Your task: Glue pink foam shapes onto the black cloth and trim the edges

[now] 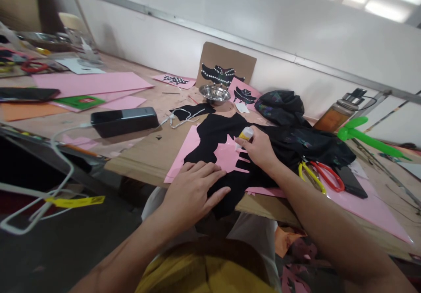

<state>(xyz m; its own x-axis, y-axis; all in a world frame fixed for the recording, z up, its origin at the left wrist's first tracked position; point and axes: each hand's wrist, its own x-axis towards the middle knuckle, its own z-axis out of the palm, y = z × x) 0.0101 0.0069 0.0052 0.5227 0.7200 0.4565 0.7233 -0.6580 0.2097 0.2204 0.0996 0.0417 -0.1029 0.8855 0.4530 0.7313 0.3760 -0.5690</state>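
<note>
My right hand (pixel 261 149) grips a small white glue bottle (pixel 246 133) with a yellow label, its nozzle tipped down at a pink paper cutout (pixel 226 153). That spiky-edged cutout lies on black fabric (pixel 219 128), with narrow strips reaching out on its right side. My left hand (pixel 196 185) rests flat with fingers spread on the fabric, its fingertips at the cutout's lower left edge. Pink sheets (pixel 179 161) show beneath the fabric, on a brown cardboard (pixel 141 155).
Right of my forearm lie red-and-yellow-handled scissors (pixel 325 176) and a dark phone (pixel 350 183). Behind stand a metal bowl (pixel 214 94), bead-decorated black cutouts (pixel 222 74) and an amber bottle (pixel 337 108). A black power bank (pixel 124 121) with a white cable sits to the left.
</note>
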